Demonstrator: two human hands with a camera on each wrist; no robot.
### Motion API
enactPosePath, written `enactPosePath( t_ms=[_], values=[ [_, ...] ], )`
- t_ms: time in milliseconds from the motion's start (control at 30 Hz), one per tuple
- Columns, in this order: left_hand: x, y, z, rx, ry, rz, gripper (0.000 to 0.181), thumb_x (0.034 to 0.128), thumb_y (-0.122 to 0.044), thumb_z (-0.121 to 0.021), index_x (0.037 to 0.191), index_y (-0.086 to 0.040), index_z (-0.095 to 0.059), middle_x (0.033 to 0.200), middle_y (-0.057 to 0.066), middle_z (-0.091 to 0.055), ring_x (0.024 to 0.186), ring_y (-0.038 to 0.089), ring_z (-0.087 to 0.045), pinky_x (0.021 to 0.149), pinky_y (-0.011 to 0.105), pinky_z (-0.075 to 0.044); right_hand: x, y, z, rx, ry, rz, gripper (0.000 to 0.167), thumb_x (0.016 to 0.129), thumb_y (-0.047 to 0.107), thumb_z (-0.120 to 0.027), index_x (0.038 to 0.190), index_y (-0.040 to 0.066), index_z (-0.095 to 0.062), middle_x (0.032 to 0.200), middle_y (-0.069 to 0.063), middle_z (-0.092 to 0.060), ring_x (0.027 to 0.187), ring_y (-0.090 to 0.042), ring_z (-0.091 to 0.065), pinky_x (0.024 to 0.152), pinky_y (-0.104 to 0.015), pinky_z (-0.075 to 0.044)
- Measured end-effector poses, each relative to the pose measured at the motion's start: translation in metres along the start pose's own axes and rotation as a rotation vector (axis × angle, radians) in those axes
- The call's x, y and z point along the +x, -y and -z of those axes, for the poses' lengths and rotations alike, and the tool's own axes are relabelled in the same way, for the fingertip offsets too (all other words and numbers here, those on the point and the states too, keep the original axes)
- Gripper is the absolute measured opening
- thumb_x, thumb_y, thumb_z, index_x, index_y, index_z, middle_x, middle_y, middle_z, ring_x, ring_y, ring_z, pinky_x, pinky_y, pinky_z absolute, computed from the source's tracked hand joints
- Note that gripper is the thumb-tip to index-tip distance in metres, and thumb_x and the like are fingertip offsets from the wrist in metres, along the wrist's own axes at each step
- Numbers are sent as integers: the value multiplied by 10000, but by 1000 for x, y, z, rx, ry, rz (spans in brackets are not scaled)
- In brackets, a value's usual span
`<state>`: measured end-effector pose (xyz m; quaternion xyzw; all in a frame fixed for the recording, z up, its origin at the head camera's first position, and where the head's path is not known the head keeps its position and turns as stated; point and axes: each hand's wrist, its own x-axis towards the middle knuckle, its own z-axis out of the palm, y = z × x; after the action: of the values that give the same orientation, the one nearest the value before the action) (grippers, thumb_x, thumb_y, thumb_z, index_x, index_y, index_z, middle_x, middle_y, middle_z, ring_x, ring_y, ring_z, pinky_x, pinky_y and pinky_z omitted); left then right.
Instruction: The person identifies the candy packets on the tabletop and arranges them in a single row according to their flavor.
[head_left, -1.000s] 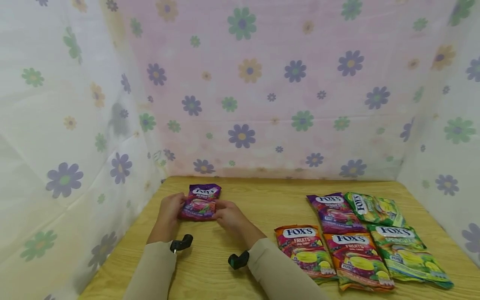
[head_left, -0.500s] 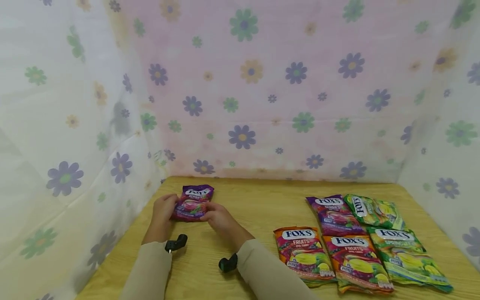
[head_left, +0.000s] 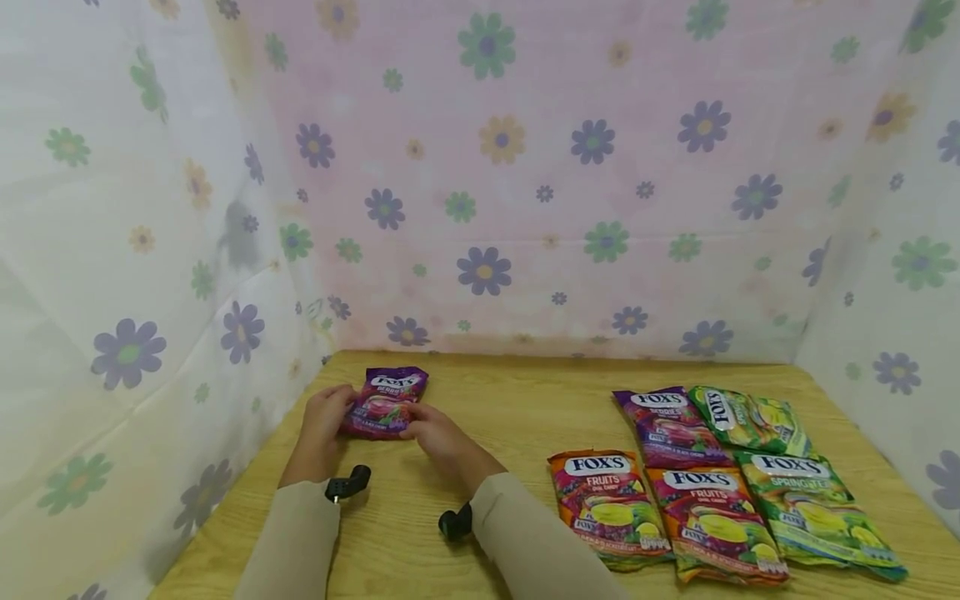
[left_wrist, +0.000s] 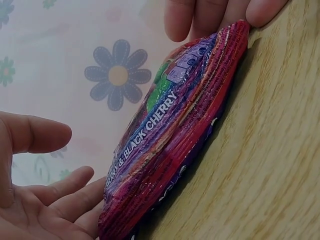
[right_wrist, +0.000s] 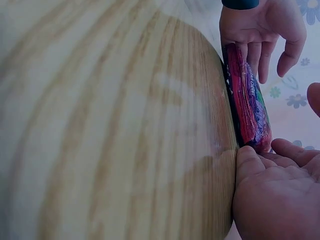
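A purple bag of Fox's Berries candy (head_left: 384,403) lies on the table's far left part, its front facing up. My left hand (head_left: 327,415) touches its left edge. In the left wrist view, that hand's thumb stands apart from the bag (left_wrist: 165,130), while its straight fingers reach the bag's near end. My right hand (head_left: 438,433) touches the right edge of the bag. The right wrist view shows its extended fingers (right_wrist: 255,162) against the end of the bag, low at the table, with the thumb held away.
On the right lie two orange-red Fox's Fruits bags (head_left: 611,508), another purple Berries bag (head_left: 672,427) and two green Fox's bags (head_left: 817,508), close together or overlapping. Flower-print cloth (head_left: 525,208) encloses the wooden table (head_left: 517,383) at the back and sides.
Both hands and the purple bag between them have slid a little to the left since one second ago. Over the last half second they have barely moved. The bags on the right stay put.
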<state>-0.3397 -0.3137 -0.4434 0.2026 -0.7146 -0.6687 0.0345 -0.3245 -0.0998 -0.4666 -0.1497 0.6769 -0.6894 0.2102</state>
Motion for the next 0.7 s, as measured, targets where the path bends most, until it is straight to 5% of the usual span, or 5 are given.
enactPosePath(
  t_ms=[233,700],
  values=[
    [0,0,1,9,16,-12,609,1057,-270,-492,1557,53,-366,1596,223,-393,1397,292,-443,1089,361,-462,0,-1,0,-13,-8,3,601,976,94,-577,1563,110,-449,1659,-128,-360,1554,-366,-278,1255,-579,-251],
    [1,6,4,-9,10,5,602,1071,-241,-467,1577,57,-332,1657,224,-311,1482,316,-358,1257,461,-303,-9,-2,-4,-28,-46,52,579,1002,110,-572,1554,26,-421,1575,-164,-463,1458,-343,-434,1225,-555,-327]
  ],
)
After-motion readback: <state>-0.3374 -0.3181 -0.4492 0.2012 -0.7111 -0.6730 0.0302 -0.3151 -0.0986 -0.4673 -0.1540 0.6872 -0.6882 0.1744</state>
